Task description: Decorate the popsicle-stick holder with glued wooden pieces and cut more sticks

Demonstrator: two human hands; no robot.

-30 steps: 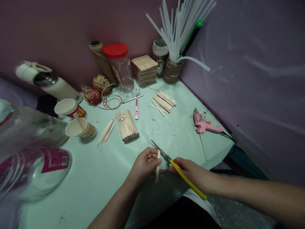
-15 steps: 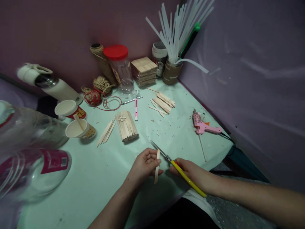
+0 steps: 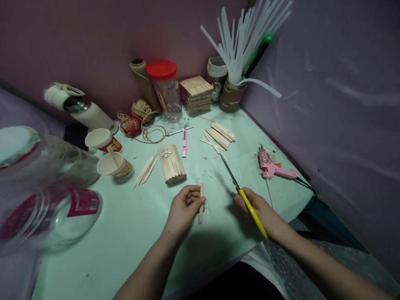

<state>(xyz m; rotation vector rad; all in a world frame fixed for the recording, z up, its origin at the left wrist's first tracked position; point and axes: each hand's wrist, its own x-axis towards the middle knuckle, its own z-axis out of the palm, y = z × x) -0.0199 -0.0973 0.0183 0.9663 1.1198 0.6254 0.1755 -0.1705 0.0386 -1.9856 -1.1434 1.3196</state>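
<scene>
Between the thumb and fingers of my left hand [image 3: 185, 208] is a flat wooden craft stick [image 3: 201, 204], held nearly upright over the table. My right hand [image 3: 258, 208] grips yellow-handled scissors [image 3: 253, 212], whose blades point up and to the left, apart from the stick. Past my left hand lies a small craft-stick piece [image 3: 171, 164] with a flower shape on its top. Several cut sticks [image 3: 146, 171] rest to its left, and a pile of sticks [image 3: 220, 135] lies farther back. A pink utility knife [image 3: 184, 142] is between them.
A pink glue gun [image 3: 271, 166] with its cord is at the right edge. Paper cups [image 3: 114, 164], a tipped flask [image 3: 90, 114] and clear plastic jars [image 3: 75, 208] crowd the left. A red-lidded jar [image 3: 165, 89], twine and a stick holder [image 3: 231, 96] line the back.
My right hand has moved the scissors rightward and up, away from the stick. My left hand still holds the stick, a little farther left. The view has shifted slightly.
</scene>
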